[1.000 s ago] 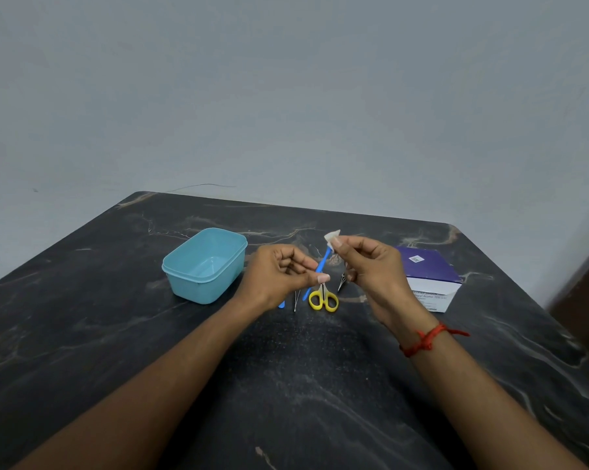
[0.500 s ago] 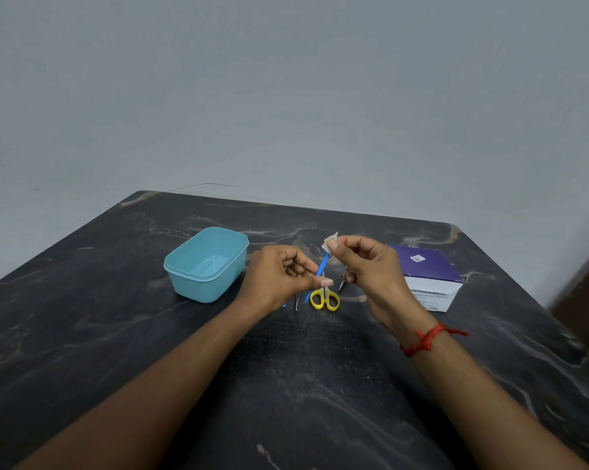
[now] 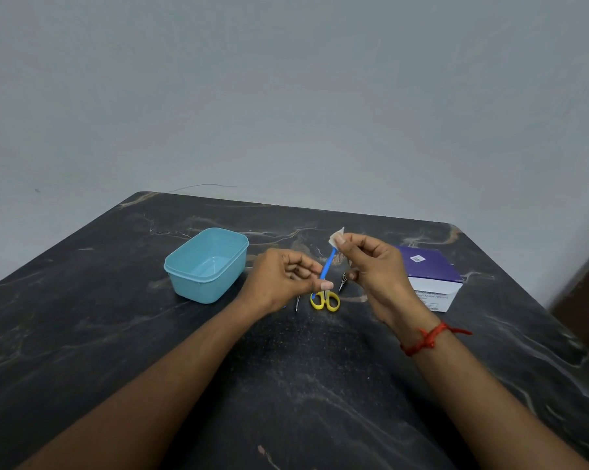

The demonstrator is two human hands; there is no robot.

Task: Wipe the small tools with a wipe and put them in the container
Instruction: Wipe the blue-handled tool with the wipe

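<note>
My left hand (image 3: pixel 286 278) pinches the lower end of a thin blue tool (image 3: pixel 327 266) and holds it slanted above the table. My right hand (image 3: pixel 374 266) pinches a small white wipe (image 3: pixel 337 236) around the tool's upper end. Small yellow-handled scissors (image 3: pixel 325 300) lie on the table below my hands. A thin metal tool (image 3: pixel 297 302) lies just left of the scissors, partly hidden by my left hand. Another pointed metal tool (image 3: pixel 343 282) shows under my right hand. The light blue container (image 3: pixel 184 266) stands open to the left.
A purple and white box (image 3: pixel 432 276) sits at the right, behind my right hand. The dark marble table (image 3: pixel 286 385) ends at a grey wall at the back. A red thread is tied round my right wrist (image 3: pixel 428 337).
My right hand has slid the wipe up along the blue tool toward its top end. My left hand has stayed nearly in place.
</note>
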